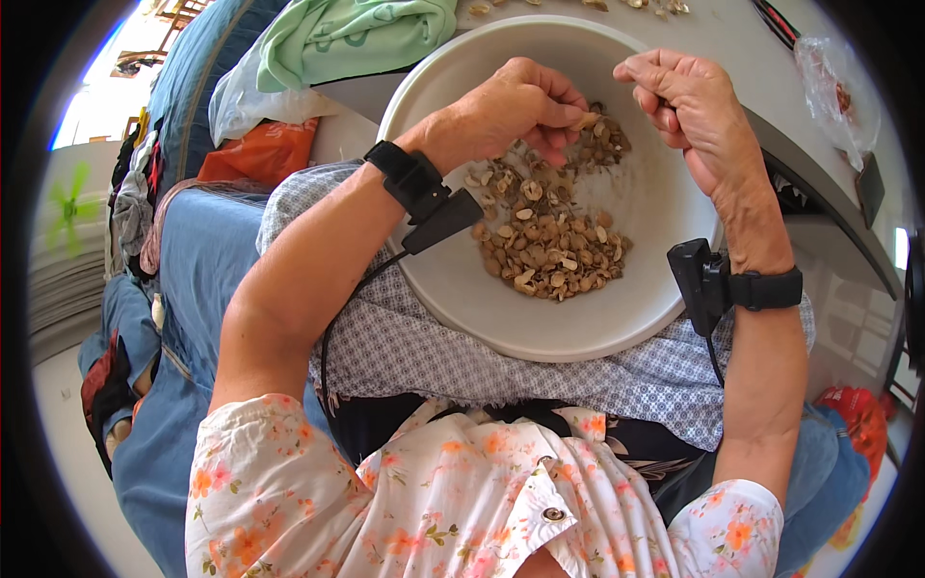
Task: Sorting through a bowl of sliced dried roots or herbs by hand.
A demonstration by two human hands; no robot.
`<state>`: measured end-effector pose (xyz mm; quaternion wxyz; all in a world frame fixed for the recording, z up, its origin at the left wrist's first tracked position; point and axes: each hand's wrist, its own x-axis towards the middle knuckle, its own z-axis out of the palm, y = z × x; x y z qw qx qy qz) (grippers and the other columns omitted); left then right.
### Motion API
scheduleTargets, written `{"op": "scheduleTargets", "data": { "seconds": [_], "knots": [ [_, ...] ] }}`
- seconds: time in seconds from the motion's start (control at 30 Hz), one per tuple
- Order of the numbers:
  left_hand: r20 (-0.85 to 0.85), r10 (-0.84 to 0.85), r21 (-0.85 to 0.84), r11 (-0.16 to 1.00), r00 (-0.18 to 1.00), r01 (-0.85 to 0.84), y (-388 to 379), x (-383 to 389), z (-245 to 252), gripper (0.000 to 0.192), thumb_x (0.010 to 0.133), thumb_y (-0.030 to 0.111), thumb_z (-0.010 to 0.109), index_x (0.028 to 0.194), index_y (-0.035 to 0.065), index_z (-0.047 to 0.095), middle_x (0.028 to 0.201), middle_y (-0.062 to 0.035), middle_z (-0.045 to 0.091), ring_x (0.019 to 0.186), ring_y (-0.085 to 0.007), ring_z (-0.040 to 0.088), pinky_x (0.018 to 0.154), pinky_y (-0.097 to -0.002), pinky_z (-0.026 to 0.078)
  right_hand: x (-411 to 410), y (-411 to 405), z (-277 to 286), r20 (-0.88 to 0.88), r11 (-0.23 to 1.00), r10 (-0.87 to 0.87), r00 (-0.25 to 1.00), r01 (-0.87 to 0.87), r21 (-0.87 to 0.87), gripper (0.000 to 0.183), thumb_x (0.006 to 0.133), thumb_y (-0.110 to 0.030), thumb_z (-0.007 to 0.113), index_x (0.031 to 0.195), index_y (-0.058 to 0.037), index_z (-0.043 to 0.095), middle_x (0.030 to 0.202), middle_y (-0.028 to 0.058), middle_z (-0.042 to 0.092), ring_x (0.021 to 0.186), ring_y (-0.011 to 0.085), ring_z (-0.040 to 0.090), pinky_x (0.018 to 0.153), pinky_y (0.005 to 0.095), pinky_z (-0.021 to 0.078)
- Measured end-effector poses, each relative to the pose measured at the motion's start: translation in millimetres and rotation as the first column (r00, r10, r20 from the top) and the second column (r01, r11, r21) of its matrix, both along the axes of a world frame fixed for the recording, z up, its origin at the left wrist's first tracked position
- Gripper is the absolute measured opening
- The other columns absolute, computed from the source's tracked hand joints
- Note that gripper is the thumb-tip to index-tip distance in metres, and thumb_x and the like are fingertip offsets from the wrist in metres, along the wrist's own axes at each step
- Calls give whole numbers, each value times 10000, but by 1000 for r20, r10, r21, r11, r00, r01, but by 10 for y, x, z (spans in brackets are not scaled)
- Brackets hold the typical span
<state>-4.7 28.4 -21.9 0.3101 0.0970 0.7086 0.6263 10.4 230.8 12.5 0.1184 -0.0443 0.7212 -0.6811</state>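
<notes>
A large pale plastic basin (pixel 405 115) sits on a patterned cloth (pixel 462 361) over my lap. Inside it lies a pile of brown nuts or seed pods (pixel 556 253), mixed with paler split shells (pixel 531 189). My left hand (pixel 538 108) is over the far side of the basin, thumb and forefinger pinching a small tan shell piece (pixel 587 121). To the right, my right hand (pixel 676 101) hovers above the rim with its fingers curled in. Its palm is partly hidden, and whether it holds something small is unclear.
Shell pieces (pixel 596 5) lie on the grey table (pixel 715 29) beyond the basin. A clear plastic bag (pixel 831 90) and a dark flat object (pixel 869 189) are at right. Left are a green cloth (pixel 354 43) and an orange bag (pixel 260 153). Cabled black devices (pixel 442 220) are strapped on both wrists.
</notes>
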Motion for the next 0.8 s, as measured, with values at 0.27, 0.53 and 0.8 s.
{"op": "scheduleTargets", "data": {
  "seconds": [0.27,0.53,0.8],
  "knots": [
    [92,84,281,954,992,-106,-40,-45,24,205,915,120,523,940,-67,604,704,-66,576,567,-120,544,535,-249,497,13,-125,21,40,960,120,992,-126,250,241,852,-238,640,752,-20,618,567,-27,503,500,43,431,470,200,345],
    [-22,86,170,982,996,-81,-44,10,139,240,923,174,526,885,-40,626,702,-51,576,529,-112,537,521,-229,469,-11,-177,-20,-59,935,190,980,-163,314,271,862,-231,601,731,6,598,573,-11,502,518,59,444,491,229,368],
    [-239,-17,-64,998,971,2,-43,40,239,312,929,281,514,846,3,632,694,-24,572,529,-104,570,508,-218,449,-9,-188,34,-34,930,150,988,-129,343,365,881,-303,538,680,0,564,533,-6,469,497,74,421,478,245,356]
  ]
}}
